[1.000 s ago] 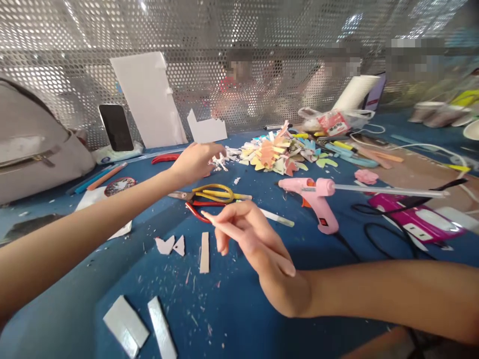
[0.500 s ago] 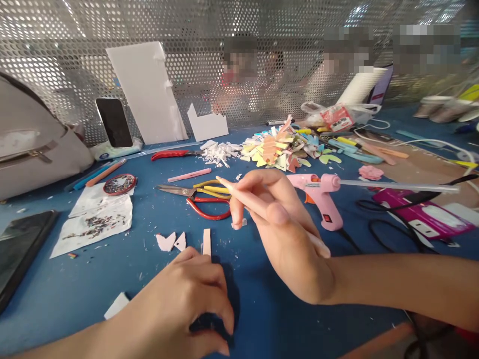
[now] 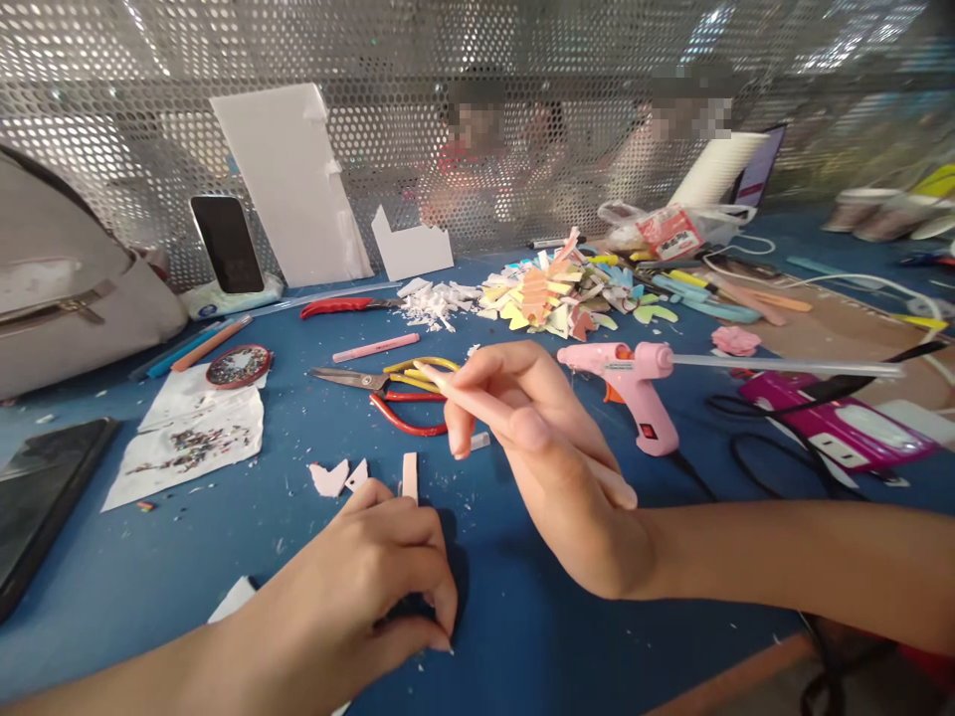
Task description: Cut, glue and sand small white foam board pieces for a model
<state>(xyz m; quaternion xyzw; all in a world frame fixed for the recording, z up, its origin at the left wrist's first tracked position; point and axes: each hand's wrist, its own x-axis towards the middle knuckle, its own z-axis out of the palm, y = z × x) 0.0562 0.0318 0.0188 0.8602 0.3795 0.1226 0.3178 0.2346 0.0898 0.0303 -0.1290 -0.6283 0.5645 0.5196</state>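
Note:
My right hand is raised over the middle of the table, its fingers wrapped round a pale pink pen with the pointed end aimed up and left. Low on the blue tabletop is my left hand, curled, its thumb and forefinger tips brought together. Whatever lies between those tips, if anything, is too small to make out. Just beyond its knuckles lies a narrow pale strip, and to the left of that are small white cut pieces. Behind my right hand are scissors with red and yellow handles, partly hidden.
A pink glue gun stands to the right, near a magenta power strip and cables. Coloured paper scraps are heaped behind. At left are a bag, a dark phone and paper with glitter.
The thumb and forefinger of my left hand have closed together from a parted position. My right hand has shifted slightly left with the pen still in it.

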